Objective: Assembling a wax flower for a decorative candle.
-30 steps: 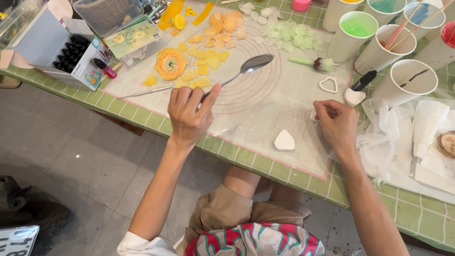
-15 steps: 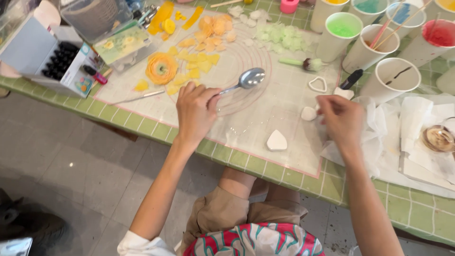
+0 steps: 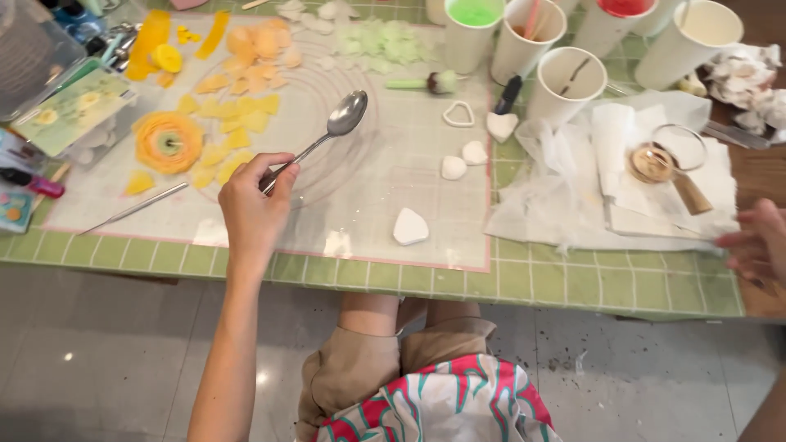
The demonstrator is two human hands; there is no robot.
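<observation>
Left hand [image 3: 250,214]: closed round the handle of a metal spoon [image 3: 323,135], now lifted with its bowl over the translucent mat [image 3: 385,176], where a second ago it lay flat beside the hand. Right hand [image 3: 757,245]: has moved from the mat's white petal pieces [image 3: 410,227] to the table's right edge, fingers loosely curled beside the crumpled paper sheets [image 3: 622,205], holding nothing visible. Judged: shaping paused; spoon ready.

Green-tiled table [image 3: 573,286] under translucent mat [image 3: 409,164]
</observation>
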